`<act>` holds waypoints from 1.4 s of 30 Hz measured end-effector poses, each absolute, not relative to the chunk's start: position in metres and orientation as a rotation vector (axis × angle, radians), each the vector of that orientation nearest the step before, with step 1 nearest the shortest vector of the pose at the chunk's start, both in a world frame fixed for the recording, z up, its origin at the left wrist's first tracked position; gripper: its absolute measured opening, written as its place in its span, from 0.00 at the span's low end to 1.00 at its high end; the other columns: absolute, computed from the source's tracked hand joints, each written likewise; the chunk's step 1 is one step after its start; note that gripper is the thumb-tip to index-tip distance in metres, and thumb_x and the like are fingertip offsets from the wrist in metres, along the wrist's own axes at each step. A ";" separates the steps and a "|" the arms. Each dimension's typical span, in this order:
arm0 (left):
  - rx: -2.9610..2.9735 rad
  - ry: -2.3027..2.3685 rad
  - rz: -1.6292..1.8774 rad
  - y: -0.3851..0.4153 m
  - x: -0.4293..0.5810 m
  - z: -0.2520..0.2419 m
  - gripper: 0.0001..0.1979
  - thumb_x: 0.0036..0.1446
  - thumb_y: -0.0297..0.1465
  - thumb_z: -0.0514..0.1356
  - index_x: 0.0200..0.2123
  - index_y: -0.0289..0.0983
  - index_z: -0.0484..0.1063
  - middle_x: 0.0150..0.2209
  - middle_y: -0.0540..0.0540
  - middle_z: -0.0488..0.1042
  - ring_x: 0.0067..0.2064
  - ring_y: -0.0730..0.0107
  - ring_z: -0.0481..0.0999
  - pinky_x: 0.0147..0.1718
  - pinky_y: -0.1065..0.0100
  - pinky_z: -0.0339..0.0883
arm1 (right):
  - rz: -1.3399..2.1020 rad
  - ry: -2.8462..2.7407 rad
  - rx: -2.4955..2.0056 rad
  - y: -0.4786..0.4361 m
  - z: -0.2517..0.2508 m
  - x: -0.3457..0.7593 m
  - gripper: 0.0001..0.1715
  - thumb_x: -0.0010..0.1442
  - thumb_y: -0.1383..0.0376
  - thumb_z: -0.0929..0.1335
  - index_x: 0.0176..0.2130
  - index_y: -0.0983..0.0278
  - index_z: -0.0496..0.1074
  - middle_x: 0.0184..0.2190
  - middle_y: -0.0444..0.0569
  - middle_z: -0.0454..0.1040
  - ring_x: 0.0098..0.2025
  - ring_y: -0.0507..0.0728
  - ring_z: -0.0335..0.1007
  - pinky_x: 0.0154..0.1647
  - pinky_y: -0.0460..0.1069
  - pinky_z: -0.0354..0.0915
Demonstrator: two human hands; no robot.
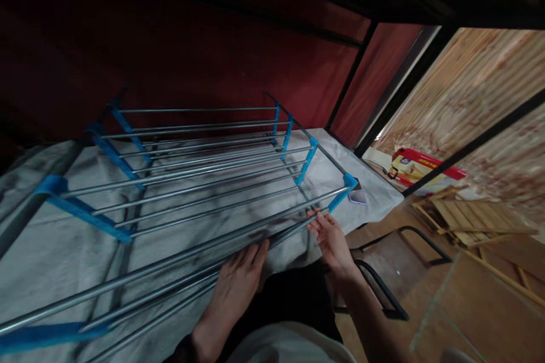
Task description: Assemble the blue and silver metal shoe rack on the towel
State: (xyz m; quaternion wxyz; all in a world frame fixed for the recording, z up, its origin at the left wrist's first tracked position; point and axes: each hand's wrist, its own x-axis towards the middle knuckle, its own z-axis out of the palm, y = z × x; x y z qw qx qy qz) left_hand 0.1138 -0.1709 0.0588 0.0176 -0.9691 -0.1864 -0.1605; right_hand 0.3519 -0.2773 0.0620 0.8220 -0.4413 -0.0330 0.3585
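Note:
A rack of grey metal tubes [191, 170] with blue plastic brackets [307, 162] lies on its side on a pale cloth. My left hand [243, 273] rests over the near tubes, its fingers together and wrapped round them. Further right, my right hand [327, 233] pinches the end of a near tube, close to the blue bracket [339, 195] at the rack's near right corner. Another blue bracket [53, 338] holds tubes at the lower left.
Pale cloth [374, 187] covers the surface under the rack. A small purple-edged item [358, 198] lies on it. Dark frame bars [409, 91] stand at the right. Beyond are a red and yellow box [426, 173], folded wooden slats [477, 218] and black metal legs [383, 289].

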 end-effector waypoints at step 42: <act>-3.096 -0.562 -0.164 -0.176 0.153 0.086 0.29 0.66 0.18 0.52 0.69 0.34 0.61 0.54 0.37 0.76 0.51 0.61 0.79 0.50 0.62 0.73 | 0.736 -0.101 -1.089 -0.279 0.052 0.374 0.13 0.52 0.68 0.79 0.37 0.61 0.76 0.41 0.43 0.81 0.45 0.50 0.80 0.49 0.46 0.77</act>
